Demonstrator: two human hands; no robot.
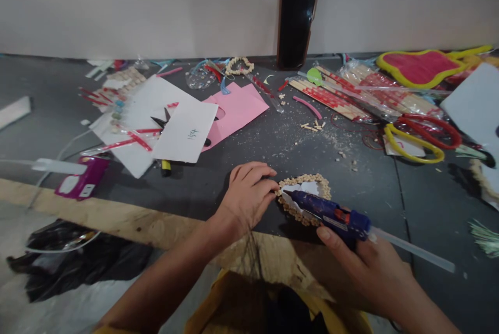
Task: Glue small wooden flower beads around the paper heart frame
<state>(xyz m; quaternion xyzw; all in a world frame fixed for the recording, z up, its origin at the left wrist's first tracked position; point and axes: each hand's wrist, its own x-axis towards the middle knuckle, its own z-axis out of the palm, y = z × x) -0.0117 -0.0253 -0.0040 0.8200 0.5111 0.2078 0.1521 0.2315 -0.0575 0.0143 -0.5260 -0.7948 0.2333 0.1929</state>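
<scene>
In my right hand (374,266) is a blue hot glue gun (331,213), its clear glue stick poking out of the back. The nozzle points left, over the inside left part of a small pointed oval frame (326,184). Little tan wooden pieces make up the frame's rim, and white material shows inside it. My left hand (249,191) has its fingers curled, with the tips pinching the frame's left end. The frame lies on the dark tabletop (249,152); the glue gun hides part of its right side.
A phone (298,22) leans upright against the wall. Pink paper (244,110) and white sheets (187,136) lie left of centre. Packed wooden sticks (331,97) and scissors with red and yellow handles (415,141) lie right. A purple plug adapter (83,178) sits near the left front edge.
</scene>
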